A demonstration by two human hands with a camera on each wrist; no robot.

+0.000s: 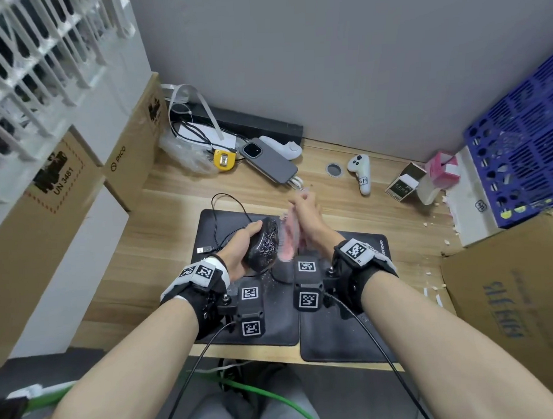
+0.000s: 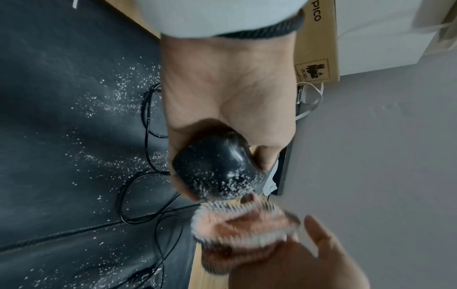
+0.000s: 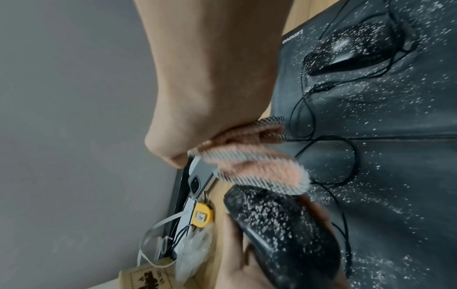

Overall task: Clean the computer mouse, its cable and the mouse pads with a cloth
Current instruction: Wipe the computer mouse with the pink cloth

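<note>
Left hand (image 1: 239,246) grips the mouse (image 1: 264,245) lifted above the pads, thumb over its far end, fingers curled under — a glossy black shell, peppered all over with white specks, thickest toward the end facing the cloth. Right hand (image 1: 307,220) stands at the mouse's 3 o'clock, fingers stretched out flat toward 12, pressing the pink cloth (image 1: 287,240) against the mouse's side; the cloth is fluffy, with a grey-and-white woven edge, and blurred in every view. From the right wrist camera, the cloth's edge (image 3: 262,172) touches the top of the mouse (image 3: 279,228).

Below, two black pads lie side by side on the desk (image 1: 162,213), edges touching — the left pad (image 1: 273,328) and the right pad (image 1: 336,342), the right one marked Lenovo at its far corner. Both are dusted with the same white specks. The thin black cable (image 1: 225,205) loops across the left pad toward 11 o'clock, its USB plug (image 1: 203,249) lying on the desk at the pad's 9 o'clock edge. A second speckled black mouse (image 3: 351,48) sits on the right pad.
</note>
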